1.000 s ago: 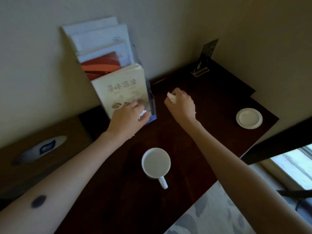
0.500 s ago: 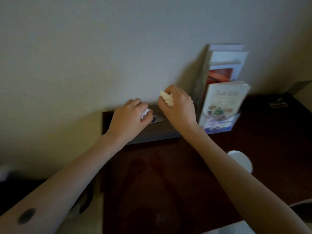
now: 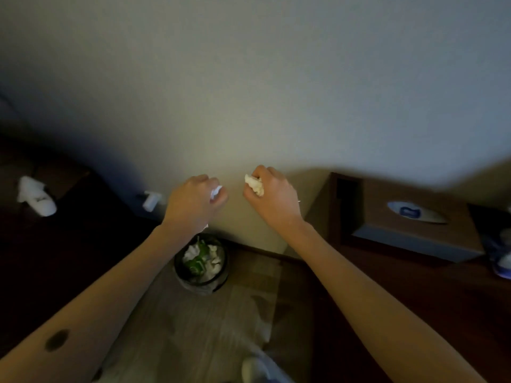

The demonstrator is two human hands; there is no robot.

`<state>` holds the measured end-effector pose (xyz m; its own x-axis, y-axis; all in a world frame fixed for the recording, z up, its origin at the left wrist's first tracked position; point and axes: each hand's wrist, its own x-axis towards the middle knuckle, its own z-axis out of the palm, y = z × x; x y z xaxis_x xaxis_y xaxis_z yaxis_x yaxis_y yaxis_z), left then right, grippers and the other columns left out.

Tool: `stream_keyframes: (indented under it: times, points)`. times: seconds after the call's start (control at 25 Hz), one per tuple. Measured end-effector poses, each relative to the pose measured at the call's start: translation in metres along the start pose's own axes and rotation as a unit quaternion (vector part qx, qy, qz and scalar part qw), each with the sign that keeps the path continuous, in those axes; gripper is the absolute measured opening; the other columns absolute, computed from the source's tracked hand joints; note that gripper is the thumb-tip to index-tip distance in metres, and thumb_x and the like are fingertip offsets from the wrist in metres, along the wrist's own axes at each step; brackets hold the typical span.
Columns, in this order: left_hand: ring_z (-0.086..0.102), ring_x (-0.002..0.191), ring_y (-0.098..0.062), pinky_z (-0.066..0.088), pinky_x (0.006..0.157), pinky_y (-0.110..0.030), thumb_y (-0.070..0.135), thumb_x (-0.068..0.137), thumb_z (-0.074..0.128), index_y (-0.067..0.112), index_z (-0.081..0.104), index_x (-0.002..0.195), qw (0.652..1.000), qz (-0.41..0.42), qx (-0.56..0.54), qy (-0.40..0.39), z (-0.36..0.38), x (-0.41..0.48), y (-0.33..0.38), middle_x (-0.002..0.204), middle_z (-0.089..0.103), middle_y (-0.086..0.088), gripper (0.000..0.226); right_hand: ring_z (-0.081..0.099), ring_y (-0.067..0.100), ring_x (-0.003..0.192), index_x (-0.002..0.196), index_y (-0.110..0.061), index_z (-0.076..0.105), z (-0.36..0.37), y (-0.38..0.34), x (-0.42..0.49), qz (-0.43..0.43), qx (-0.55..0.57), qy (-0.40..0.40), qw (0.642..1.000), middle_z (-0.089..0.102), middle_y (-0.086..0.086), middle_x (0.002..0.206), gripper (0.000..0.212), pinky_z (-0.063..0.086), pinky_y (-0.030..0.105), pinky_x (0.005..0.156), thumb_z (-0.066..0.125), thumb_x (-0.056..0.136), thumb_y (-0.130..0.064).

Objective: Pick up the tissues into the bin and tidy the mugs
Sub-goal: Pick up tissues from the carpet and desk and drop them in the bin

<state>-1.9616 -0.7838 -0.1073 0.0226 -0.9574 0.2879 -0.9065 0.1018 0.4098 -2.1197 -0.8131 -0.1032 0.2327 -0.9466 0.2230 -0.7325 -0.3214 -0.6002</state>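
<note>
My left hand is closed around a crumpled white tissue that peeks out by the thumb. My right hand grips another crumpled, cream-coloured tissue. Both hands hover in front of the wall, above and slightly beyond a small round dark bin on the floor. The bin holds several white tissues and something green. My left hand is almost straight over the bin's far rim; my right hand is up and to the right of it. No mug is in view.
A brown tissue box sits on the dark wooden table at the right. White slippers lie on dark furniture at far left, with another white object near the wall. Patterned carpet surrounds the bin.
My view has swung left and down from the table to the floor bin. Both hands, still closed on their tissues, moved off the table and now hang over the bin area.
</note>
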Motion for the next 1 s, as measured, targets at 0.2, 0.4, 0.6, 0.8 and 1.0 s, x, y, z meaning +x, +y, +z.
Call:
stream_keyframes:
  times: [0.2,0.4,0.6,0.8,1.0]
  points:
    - [0.055,0.068,-0.034,0.038,0.052,-0.035,0.018,0.085,0.054,0.004,0.052,0.069,0.997,-0.053,0.048,-0.027,0.041,0.0,-0.077,0.069,0.054,-0.015,0.021,0.057,0.029,0.085,0.095,-0.007,0.055,0.101,0.012,0.034,-0.002,-0.011,-0.091,0.996,0.06,0.012,0.094,0.022,0.044,0.034,0.064,0.057,0.084,-0.026]
    - [0.056,0.075,-0.027,0.042,0.053,-0.032,0.022,0.088,0.051,0.007,0.055,0.074,0.996,-0.066,0.044,-0.037,0.121,0.003,-0.142,0.074,0.058,-0.011,0.021,0.055,0.027,0.092,0.098,-0.008,0.056,0.198,0.06,0.053,-0.018,-0.068,-0.175,0.982,0.06,0.01,0.098,0.023,0.044,0.034,0.067,0.054,0.085,-0.027]
    - [0.051,0.088,-0.032,0.045,0.067,-0.042,0.024,0.091,0.047,0.004,0.055,0.085,0.986,-0.121,0.029,-0.112,0.227,-0.039,-0.221,0.087,0.057,-0.015,0.022,0.053,0.03,0.099,0.104,-0.008,0.055,0.317,0.12,0.033,0.012,-0.108,-0.234,0.966,0.059,0.013,0.103,0.029,0.043,0.036,0.07,0.055,0.086,-0.03]
    - [0.042,0.107,-0.033,0.039,0.089,-0.043,0.025,0.094,0.039,0.005,0.051,0.114,0.965,-0.179,0.01,-0.192,0.345,-0.087,-0.319,0.113,0.051,-0.018,0.031,0.05,0.031,0.111,0.118,-0.009,0.051,0.46,0.18,0.005,0.038,-0.136,-0.309,0.94,0.056,0.014,0.117,0.04,0.045,0.039,0.079,0.054,0.088,-0.035]
    - [0.038,0.117,-0.036,0.036,0.096,-0.049,0.026,0.094,0.039,0.004,0.047,0.12,0.946,-0.19,-0.021,-0.261,0.418,-0.114,-0.374,0.121,0.048,-0.02,0.035,0.048,0.032,0.115,0.119,-0.008,0.05,0.553,0.209,-0.011,0.101,-0.107,-0.315,0.938,0.054,0.016,0.121,0.042,0.044,0.039,0.084,0.055,0.087,-0.035]
